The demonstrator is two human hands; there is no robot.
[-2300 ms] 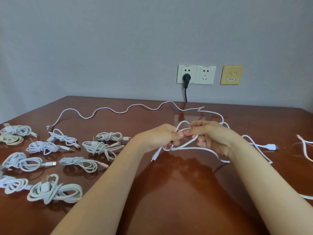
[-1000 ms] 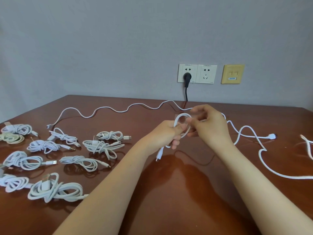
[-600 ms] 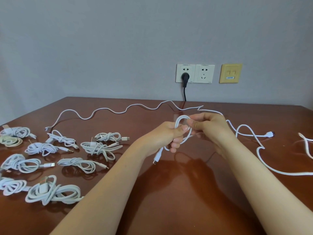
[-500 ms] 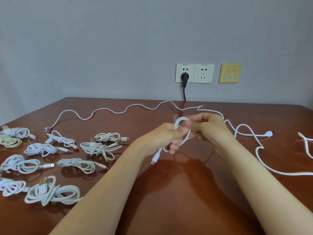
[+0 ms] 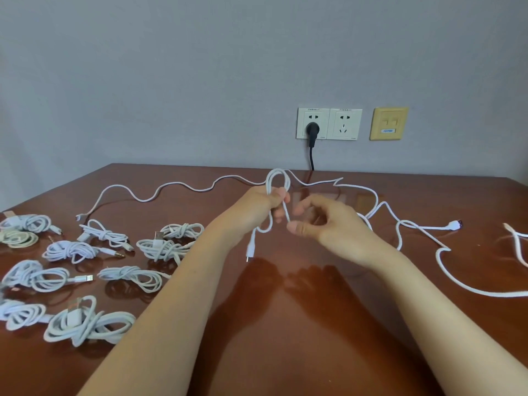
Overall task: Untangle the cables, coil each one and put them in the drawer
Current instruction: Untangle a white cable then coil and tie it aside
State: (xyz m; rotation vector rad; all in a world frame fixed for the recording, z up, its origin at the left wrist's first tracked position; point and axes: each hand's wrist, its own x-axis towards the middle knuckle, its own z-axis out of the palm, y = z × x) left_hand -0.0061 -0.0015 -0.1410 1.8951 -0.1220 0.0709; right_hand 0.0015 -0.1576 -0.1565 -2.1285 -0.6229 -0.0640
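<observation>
Two hands working a thin white charging cable (image 5: 251, 245) over a glossy brown wooden table (image 5: 285, 324).
L hand (image 5: 261, 208) is gripping a small upright loop, plug end dangling below it. R hand (image 5: 331, 227), just beside, is curling its fingers loosely w/ the cable passing its thumb; can't tell if it's pinching. Coiled white cable bundles (image 5: 85, 324) are lying left of L hand.

- table (image 5: 285, 324): polished red-brown wood, highly glossy, mirroring what is over it.
- loose white cable (image 5: 278, 178), over the table's middle: matt, with a faintly woven-looking jacket.
- coiled cables (image 5: 85, 321), on the table's left part: smooth white plastic sheathing; one jack tip (image 5: 120, 255) is shiny gold metal.
- wall (image 5: 171, 81), behind the table: smooth matt grey paint.
- socket plates (image 5: 345, 124), above the table's far edge: smooth white plastic; the yellow plate (image 5: 388, 123) looks alike; the black plug (image 5: 312, 130) is glossy.
</observation>
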